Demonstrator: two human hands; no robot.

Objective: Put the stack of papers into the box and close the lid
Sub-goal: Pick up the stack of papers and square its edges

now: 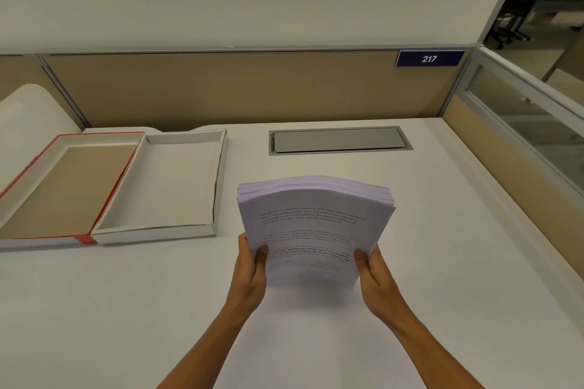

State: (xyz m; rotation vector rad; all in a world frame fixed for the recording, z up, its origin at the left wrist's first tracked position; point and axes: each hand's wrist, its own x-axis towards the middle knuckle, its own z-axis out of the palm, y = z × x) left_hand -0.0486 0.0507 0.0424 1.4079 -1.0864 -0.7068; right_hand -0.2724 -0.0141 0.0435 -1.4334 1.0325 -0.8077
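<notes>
Two bare forearms, no sleeves visible; hands (pixel 316 268) bare, no rings, no watch.

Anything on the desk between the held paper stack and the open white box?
Nothing: the head view shows bare desk between the paper stack and the white box.

white desk (pixel 410 262) | tan partition (pixel 221 88) | sign "217" (pixel 429 58) | glass panel (pixel 531 123)
</notes>
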